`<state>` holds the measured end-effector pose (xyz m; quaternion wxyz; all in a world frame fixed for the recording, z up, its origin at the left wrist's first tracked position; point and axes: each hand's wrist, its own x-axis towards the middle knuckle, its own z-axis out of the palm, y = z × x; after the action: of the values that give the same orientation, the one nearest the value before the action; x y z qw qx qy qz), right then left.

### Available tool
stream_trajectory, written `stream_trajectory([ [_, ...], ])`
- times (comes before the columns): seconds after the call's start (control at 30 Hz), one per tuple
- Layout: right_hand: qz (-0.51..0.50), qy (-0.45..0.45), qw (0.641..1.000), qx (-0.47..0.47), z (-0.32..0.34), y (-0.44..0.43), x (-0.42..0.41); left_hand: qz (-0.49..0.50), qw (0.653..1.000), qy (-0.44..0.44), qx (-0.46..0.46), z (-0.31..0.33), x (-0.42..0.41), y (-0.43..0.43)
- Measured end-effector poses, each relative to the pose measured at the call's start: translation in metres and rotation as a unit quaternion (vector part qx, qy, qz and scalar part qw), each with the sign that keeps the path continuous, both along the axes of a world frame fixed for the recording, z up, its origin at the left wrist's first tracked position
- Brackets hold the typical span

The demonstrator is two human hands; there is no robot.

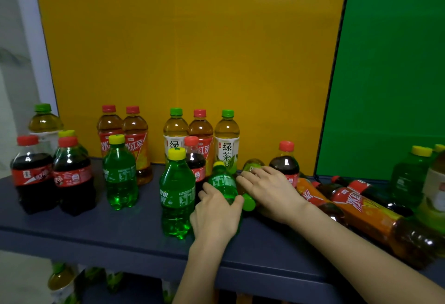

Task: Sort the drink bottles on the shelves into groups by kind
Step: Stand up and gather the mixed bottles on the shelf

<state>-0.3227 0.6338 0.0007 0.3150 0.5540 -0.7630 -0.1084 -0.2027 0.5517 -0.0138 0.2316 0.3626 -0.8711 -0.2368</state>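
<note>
My left hand (215, 217) is closed around a small green Sprite bottle (222, 182) with a yellow cap, standing at the middle of the dark blue shelf (72, 233). My right hand (268, 191) lies over a green tea bottle (250, 202) that is on its side, green cap toward me, fingers curled over its body. Two more Sprite bottles (177, 195) (120, 174) stand to the left. Cola bottles (33, 173) (73, 176) stand at the far left. Iced red tea (136, 140) and green tea (227, 140) bottles line the back.
Iced red tea bottles (373, 219) and a cola bottle (366, 189) lie on their sides at the right, under my right forearm. Upright green bottles (409, 176) stand at the far right. A yellow panel (192, 50) closes the back. A lower shelf holds more bottles (62, 277).
</note>
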Motion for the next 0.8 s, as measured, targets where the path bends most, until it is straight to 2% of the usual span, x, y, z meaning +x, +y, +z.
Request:
stream_trajectory([
  [0.17, 0.006, -0.077, 0.996, -0.054, 0.025, 0.013, 0.013, -0.010, 0.991, 0.131, -0.016, -0.006, 0.005, 0.000],
  [0.3, 0.000, -0.143, 0.976, -0.166, 0.051, 0.014, 0.015, -0.047, 0.980, 0.192, -0.038, -0.009, 0.009, 0.001],
  [0.4, -0.042, -0.187, 0.960, -0.204, 0.068, 0.010, 0.009, -0.077, 0.969, 0.232, -0.035, -0.014, 0.010, 0.004],
  [0.7, -0.113, -0.217, 0.951, -0.192, 0.094, -0.015, -0.009, -0.136, 0.956, 0.258, -0.008, -0.029, 0.007, 0.000],
  [0.8, -0.129, -0.259, 0.939, -0.188, 0.098, -0.021, -0.021, -0.138, 0.960, 0.246, 0.000, -0.028, 0.006, -0.003],
])
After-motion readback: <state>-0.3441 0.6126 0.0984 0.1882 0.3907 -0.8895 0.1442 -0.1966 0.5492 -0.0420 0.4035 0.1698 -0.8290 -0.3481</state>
